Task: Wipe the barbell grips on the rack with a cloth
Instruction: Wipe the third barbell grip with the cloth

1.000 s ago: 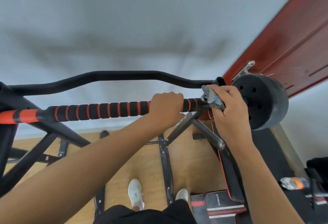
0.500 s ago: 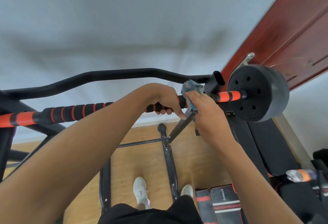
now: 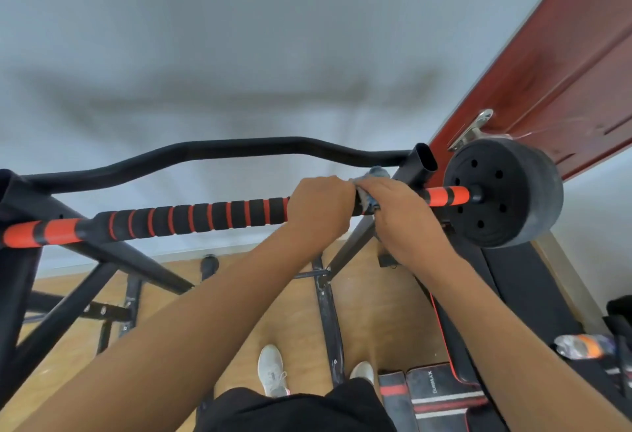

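Note:
A barbell lies across a black rack (image 3: 424,158). Its grip (image 3: 191,218) is black foam with orange rings, with orange sleeves at both ends. My left hand (image 3: 319,204) grips the foam near its right end. Right beside it, my right hand (image 3: 398,212) holds a blue-grey cloth (image 3: 371,204) wrapped round the bar. The two hands touch. Most of the cloth is hidden under my fingers. A black weight plate (image 3: 506,192) sits on the bar's right end.
A curved black bar (image 3: 239,146) runs behind the barbell. A red-brown door (image 3: 547,72) is at the right. A black bench (image 3: 513,295) stands below the plate. A plastic bottle (image 3: 581,346) lies at the right edge. My shoes (image 3: 272,370) stand on the wood floor.
My right hand has slid the cloth leftward from the bar's right end, then settled against my left hand, which keeps its hold on the foam. The view has shifted.

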A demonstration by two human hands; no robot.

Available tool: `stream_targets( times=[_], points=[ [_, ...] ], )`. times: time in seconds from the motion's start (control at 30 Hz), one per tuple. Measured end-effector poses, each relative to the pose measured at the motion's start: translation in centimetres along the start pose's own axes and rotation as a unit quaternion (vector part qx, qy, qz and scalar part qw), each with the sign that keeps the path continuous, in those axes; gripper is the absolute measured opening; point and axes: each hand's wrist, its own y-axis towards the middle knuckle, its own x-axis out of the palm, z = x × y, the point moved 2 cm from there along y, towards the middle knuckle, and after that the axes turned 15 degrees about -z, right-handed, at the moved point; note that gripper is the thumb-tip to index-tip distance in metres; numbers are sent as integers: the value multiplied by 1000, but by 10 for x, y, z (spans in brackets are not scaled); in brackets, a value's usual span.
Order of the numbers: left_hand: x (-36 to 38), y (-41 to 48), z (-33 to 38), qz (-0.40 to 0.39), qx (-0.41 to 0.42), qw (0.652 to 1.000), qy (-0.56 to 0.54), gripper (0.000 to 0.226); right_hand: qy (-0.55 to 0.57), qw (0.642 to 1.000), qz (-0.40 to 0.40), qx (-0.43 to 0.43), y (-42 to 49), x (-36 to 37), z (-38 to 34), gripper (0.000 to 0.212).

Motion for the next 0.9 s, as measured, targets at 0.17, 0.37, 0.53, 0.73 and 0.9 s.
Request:
stream_targets(
  times=[0.17, 0.37, 0.53, 0.73, 0.9],
  points=[
    [-19, 26, -18, -327, 33, 913, -243, 43, -7, 996, 85, 14, -26, 22, -10, 73],
    [-23, 31, -26, -405, 60, 846, -342, 45, 9, 997, 76, 7, -45, 15, -8, 75],
    [-11, 8, 2, -30, 15, 999, -23, 39, 106, 990, 98, 9, 0, -3, 18, 81],
    [-5, 15, 11, -1, 12, 999, -33, 16, 47, 993, 103, 18, -12, 20, -3, 66],
    [-17, 39, 0, -299, 41, 924, -235, 30, 33, 992, 125, 15, -37, 27, -7, 71]
  ],
)
